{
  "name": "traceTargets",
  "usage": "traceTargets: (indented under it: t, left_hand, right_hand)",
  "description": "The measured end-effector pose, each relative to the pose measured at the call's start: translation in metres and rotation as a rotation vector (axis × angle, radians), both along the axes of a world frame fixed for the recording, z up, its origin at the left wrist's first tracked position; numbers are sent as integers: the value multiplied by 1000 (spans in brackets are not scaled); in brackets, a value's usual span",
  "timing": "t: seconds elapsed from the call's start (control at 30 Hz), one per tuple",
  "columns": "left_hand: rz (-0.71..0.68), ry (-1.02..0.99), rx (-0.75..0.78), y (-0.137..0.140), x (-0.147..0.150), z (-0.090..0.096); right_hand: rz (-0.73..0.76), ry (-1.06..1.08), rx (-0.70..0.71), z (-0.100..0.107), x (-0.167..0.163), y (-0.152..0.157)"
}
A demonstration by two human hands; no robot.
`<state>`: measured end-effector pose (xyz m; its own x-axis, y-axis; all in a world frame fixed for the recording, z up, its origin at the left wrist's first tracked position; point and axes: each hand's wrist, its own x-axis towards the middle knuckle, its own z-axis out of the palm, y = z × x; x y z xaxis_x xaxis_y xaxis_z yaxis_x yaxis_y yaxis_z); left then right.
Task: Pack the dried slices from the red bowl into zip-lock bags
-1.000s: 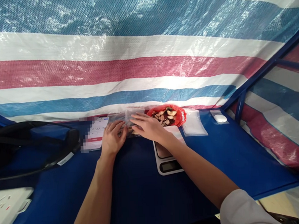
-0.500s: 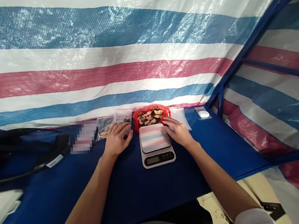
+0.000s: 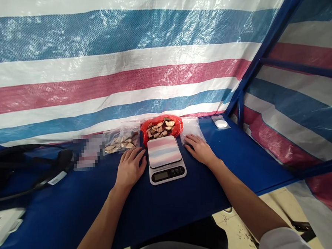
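Now your left hand (image 3: 130,168) has drawn back from the filled bags (image 3: 128,140), left of centre. Your right hand (image 3: 200,149) overlaps the flat bags (image 3: 192,127), right of centre; each grip is apart, leaving both hands free.

On the white rectangular plastic kitchen scale (image 3: 165,154), we can read three signs on the round buttons of its glossy black control panel (image 3: 168,173): a power symbol (image 3: 173,171) at the left, the letter M (image 3: 177,170) in the middle and the letter T (image 3: 180,169) at the right. On the white rectangular label (image 3: 57,177) stuck to the black curved strap (image 3: 62,162), we see dark print too small to read. Small red marks on the white plastic power strip (image 3: 6,226) are likewise too blurred for us.
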<state>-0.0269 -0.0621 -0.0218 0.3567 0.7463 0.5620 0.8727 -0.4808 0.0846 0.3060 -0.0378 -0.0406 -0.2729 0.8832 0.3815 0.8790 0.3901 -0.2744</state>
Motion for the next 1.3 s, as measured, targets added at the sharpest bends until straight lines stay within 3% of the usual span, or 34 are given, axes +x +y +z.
traceTargets:
  t: [0.43, 0.77, 1.07, 1.3]
  left_hand:
    - [77, 83, -245, -7, -4, -13]
    - [88, 64, -246, -9, -1, -12]
    - [91, 32, -228, -9, 0, -14]
    - [98, 62, -253, -12, 1, -10]
  right_hand:
    - [9, -43, -28, -1, 2, -3]
    - [15, -68, -33, -1, 3, -5]
    - [-84, 7, -28, 21, 3, 12]
    - [-45, 4, -17, 1, 2, 37]
